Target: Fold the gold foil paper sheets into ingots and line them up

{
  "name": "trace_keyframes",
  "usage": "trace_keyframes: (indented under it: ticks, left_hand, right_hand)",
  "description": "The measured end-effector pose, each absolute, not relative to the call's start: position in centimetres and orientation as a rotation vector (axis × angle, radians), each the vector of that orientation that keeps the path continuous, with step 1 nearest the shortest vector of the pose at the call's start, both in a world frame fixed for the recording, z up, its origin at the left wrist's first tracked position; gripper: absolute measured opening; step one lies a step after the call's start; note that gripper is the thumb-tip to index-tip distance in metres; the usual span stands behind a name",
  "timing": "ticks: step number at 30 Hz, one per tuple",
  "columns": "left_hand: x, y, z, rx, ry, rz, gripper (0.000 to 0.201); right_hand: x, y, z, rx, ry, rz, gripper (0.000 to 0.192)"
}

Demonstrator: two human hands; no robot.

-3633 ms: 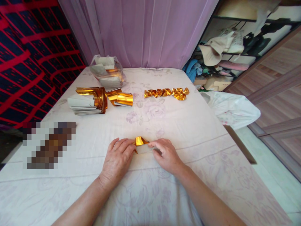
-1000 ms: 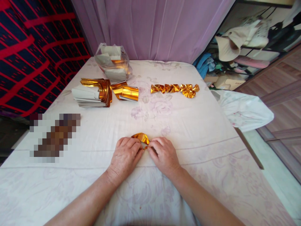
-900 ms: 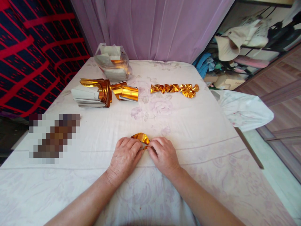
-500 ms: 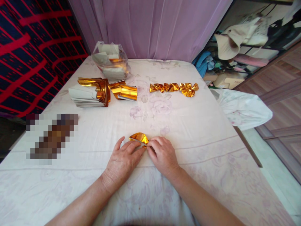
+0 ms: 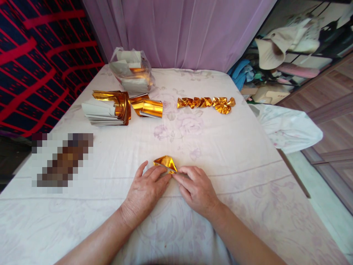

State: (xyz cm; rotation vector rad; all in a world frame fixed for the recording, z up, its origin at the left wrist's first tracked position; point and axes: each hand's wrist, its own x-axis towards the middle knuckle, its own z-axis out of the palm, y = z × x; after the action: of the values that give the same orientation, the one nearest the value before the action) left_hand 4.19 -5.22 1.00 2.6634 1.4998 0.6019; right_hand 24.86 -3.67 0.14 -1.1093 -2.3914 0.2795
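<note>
A partly folded sheet of gold foil paper [image 5: 165, 162] lies on the tablecloth in front of me. My left hand [image 5: 146, 189] presses over its near side, fingers bent onto it and the little finger raised. My right hand [image 5: 199, 189] has its fingertips at the paper's right corner, close to the left thumb. Part of the paper is hidden under the left fingers. Farther off, a row of folded gold foil pieces [image 5: 205, 103] lies at the right. A fanned stack of gold-and-white foil paper [image 5: 102, 112] sits at the left, with loose curled sheets [image 5: 150, 107] beside it.
Behind the stack stands a clear plastic bag [image 5: 132, 71] with more foil paper. A blurred-out item [image 5: 66, 162] lies at the left of the flowered tablecloth [image 5: 234, 147]. A white plastic bag [image 5: 295, 127] hangs past the right edge, near a cluttered shelf [image 5: 292, 59].
My right hand has opened out slightly and shifted right, its fingers straighter at the paper's corner. More of the fold shows there. The left hand stays over the paper.
</note>
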Motion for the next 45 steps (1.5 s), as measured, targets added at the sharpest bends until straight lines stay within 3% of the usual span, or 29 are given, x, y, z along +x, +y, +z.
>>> trace_keyframes:
  ticks: [45]
  left_hand:
    - [3.85, -5.02, 1.03, 2.654, 1.443, 0.572, 0.024]
  right_hand:
    - [24.52, -3.65, -0.04, -1.086, -2.394, 0.068, 0.027]
